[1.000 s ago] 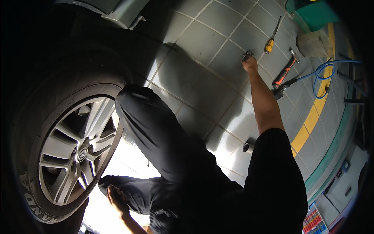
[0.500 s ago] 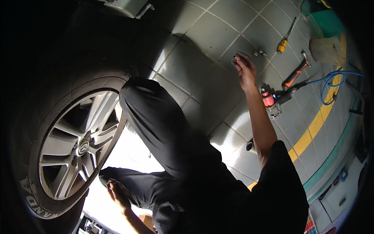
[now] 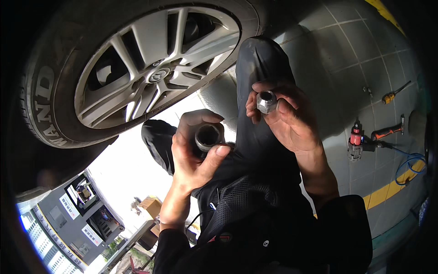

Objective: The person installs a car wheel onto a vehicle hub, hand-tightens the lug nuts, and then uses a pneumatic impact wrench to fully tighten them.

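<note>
The person wears a black shirt (image 3: 296, 228) across the lower middle of the frame, its sleeves short, wide and plain, leaving both forearms bare; a small round white mark (image 3: 266, 243) and a small red mark (image 3: 224, 237) show on the dark front. A grey-black mesh panel (image 3: 242, 203), textured and curved, sits just above them; dark trousers (image 3: 255, 141), softly creased, fill the centre.

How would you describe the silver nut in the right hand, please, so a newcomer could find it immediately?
Start at the big wheel at upper left, then move right and down to the right hand. It pinches the silver nut, hexagonal with a round opening. Unlike the larger, dark socket in the left hand, the nut is small and shiny.
</note>
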`<state>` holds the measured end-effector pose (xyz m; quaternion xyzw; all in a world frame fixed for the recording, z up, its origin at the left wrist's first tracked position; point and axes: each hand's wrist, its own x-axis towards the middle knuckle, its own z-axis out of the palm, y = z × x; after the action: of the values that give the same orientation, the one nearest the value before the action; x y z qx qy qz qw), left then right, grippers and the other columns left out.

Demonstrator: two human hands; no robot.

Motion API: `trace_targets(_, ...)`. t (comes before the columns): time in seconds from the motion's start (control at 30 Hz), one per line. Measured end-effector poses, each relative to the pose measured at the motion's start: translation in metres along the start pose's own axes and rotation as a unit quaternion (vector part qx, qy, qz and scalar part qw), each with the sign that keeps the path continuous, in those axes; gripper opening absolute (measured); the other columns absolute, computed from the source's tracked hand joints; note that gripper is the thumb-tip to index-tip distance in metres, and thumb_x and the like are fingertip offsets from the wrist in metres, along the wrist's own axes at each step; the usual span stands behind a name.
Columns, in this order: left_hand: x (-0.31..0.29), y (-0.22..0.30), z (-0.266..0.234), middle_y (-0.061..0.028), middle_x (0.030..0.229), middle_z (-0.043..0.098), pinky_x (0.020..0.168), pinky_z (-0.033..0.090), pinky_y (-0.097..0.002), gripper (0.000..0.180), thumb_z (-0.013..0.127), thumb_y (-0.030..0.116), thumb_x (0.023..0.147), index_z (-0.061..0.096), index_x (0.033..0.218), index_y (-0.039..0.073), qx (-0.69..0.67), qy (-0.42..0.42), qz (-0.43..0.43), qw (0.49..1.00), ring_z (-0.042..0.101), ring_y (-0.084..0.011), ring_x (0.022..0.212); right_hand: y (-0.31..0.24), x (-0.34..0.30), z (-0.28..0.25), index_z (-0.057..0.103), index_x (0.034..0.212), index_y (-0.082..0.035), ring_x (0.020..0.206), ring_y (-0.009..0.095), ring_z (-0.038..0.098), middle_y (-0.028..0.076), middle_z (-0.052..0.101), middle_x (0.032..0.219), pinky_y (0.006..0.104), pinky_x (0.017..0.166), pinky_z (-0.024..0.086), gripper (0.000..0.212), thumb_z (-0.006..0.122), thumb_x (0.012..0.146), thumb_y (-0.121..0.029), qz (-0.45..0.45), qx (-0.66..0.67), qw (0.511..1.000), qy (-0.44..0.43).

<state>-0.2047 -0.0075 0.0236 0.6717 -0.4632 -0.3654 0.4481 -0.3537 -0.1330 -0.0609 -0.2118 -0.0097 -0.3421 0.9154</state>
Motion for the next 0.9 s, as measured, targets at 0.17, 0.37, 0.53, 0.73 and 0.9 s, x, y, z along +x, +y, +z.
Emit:
trace_targets(0.17,-0.014,-0.007,-0.007,-0.0080,0.086,0.061,0.065,0.048,-0.0220,0.048,0.079,0.009,0.071,0.049,0.106,-0.003,0.030,0.086,0.054,0.994,0.059,-0.0100,0.073,0.039,0.008,0.034,0.054,0.111,0.000,0.090,0.013,0.057,0.008,0.061,0.101,0.0252,0.081,0.046,0.027,0.062,0.086,-0.008,0.060,-0.053,0.996,0.035)
trace_targets(0.37,-0.026,-0.068,-0.049,-0.0105,0.091,0.066,0.072,0.049,-0.0276,0.034,0.076,0.012,0.074,0.062,0.102,-0.001,0.077,0.174,0.027,0.981,0.063,-0.0184,0.079,0.100,0.037,0.040,0.057,0.100,-0.004,0.078,0.006,0.055,0.000,0.059,0.089,0.0200,0.068,0.045,0.021,0.067,0.084,-0.012,0.171,-0.242,0.951,0.085)
trace_targets(0.53,-0.035,-0.122,-0.076,-0.0102,0.094,0.061,0.065,0.049,-0.0295,0.029,0.075,0.012,0.073,0.064,0.096,0.000,0.159,0.233,0.100,0.954,0.062,-0.0237,0.073,0.159,0.039,0.022,0.061,0.098,-0.009,0.082,0.009,0.059,-0.001,0.062,0.090,0.0283,0.072,0.048,0.017,0.063,0.088,-0.022,0.282,-0.116,0.938,0.166)
trace_targets(0.73,-0.023,-0.169,-0.095,-0.0135,0.108,0.061,0.075,0.050,-0.0328,0.030,0.071,0.012,0.075,0.063,0.102,0.001,0.094,0.226,0.137,0.960,0.063,-0.0287,0.092,0.188,0.050,0.019,0.062,0.100,-0.008,0.080,0.011,0.060,0.000,0.063,0.088,0.0294,0.075,0.048,0.019,0.062,0.088,-0.023,0.254,-0.159,0.927,0.224)
trace_targets(0.9,-0.027,-0.191,-0.099,-0.0144,0.106,0.064,0.087,0.046,-0.0314,0.039,0.071,0.015,0.078,0.059,0.112,-0.001,0.010,0.310,0.083,0.947,0.062,-0.0238,0.097,0.188,0.106,-0.010,0.060,0.092,-0.001,0.075,0.015,0.062,0.006,0.063,0.083,0.0258,0.072,0.051,0.016,0.065,0.086,-0.015,0.042,-0.350,0.893,0.281)
